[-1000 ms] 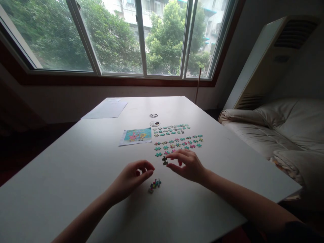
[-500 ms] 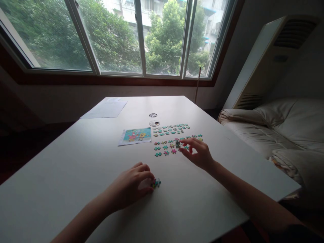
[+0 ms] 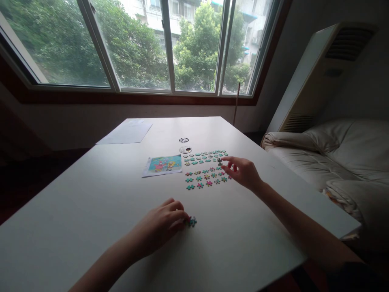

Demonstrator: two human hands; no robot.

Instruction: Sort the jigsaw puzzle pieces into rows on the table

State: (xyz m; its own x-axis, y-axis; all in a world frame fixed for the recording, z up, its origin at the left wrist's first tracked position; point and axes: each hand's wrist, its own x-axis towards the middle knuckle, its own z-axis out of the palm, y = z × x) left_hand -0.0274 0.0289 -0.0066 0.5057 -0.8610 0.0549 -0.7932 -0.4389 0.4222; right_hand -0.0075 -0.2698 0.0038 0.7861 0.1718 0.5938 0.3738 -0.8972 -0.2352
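Observation:
My right hand (image 3: 243, 172) is over the far rows of loose pieces, pinching one jigsaw piece (image 3: 219, 162) upright between thumb and fingertips. Nearer to me, my left hand (image 3: 170, 217) has its fingers closed at the edge of a small cluster of jigsaw pieces (image 3: 192, 222) on the table. The fingers cover part of that cluster. Rows of loose turquoise, pink and yellow jigsaw pieces (image 3: 190, 187) lie flat between and beyond my hands. To their left is a cartoon picture sheet (image 3: 165, 164).
The white table (image 3: 91, 202) reaches toward the window. A paper sheet (image 3: 124, 133) lies at its far left corner. Two round inserts (image 3: 185, 150) are set in the tabletop behind the pieces. A pale sofa (image 3: 298, 152) stands along the right side.
My right hand has moved slightly away from me and to the right, carrying its piece toward the far rows. My left hand has shifted slightly right with the cluster.

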